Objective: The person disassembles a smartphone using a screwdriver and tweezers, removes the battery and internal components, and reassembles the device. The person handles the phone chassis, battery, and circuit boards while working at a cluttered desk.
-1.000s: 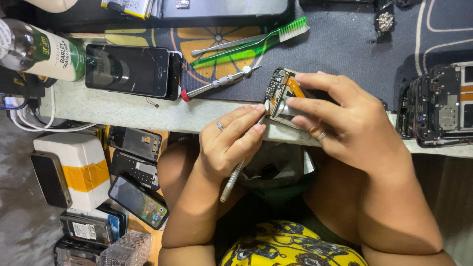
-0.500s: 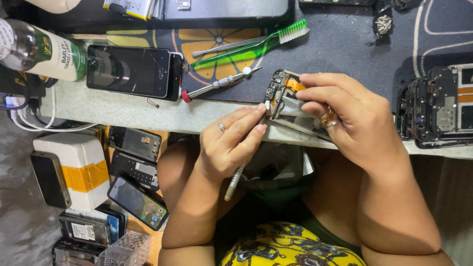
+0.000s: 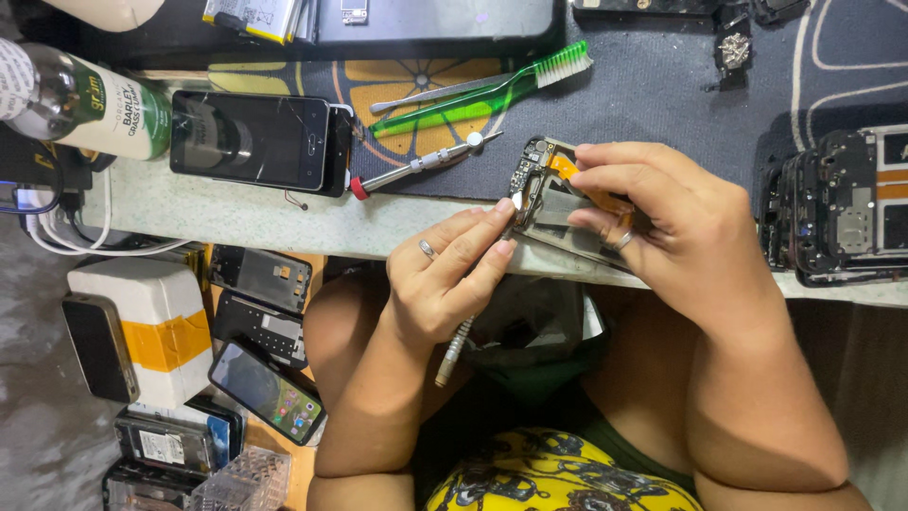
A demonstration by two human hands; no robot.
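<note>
Gripping an opened phone frame [image 3: 553, 213] at the worktop [image 3: 236, 218] edge, right hand [image 3: 662, 227] closed around it; left hand [image 3: 449, 274] pinches a thin screwdriver [image 3: 454, 350] against it.

Workbench setting. A pale speckled bench top [image 3: 236, 222] runs across the view, its far part covered by a dark mat [image 3: 662, 85] printed with an orange citrus slice. Below the bench edge lies a grey, mottled floor [image 3: 38, 426]. Lighting is even and soft.
</note>
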